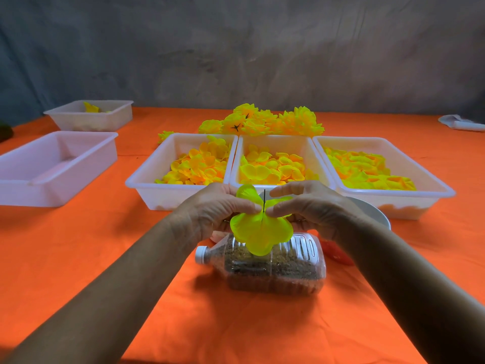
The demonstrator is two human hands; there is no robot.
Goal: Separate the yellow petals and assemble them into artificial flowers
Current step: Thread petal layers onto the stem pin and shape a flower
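Both hands held yellow petal piece [261, 228] above bottle [273, 264], near middle of table. Left hand [217, 206] and right hand [307, 206] pinched it beside thin black pin [264, 200]. Looked light, floppy, easy to tear; best held close to pin.

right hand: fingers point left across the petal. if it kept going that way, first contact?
Likely the thin black stem standing through the yellow petal piece, right at the right hand's fingertips. Just beyond it are the left hand's fingertips. Depth between them is unclear.
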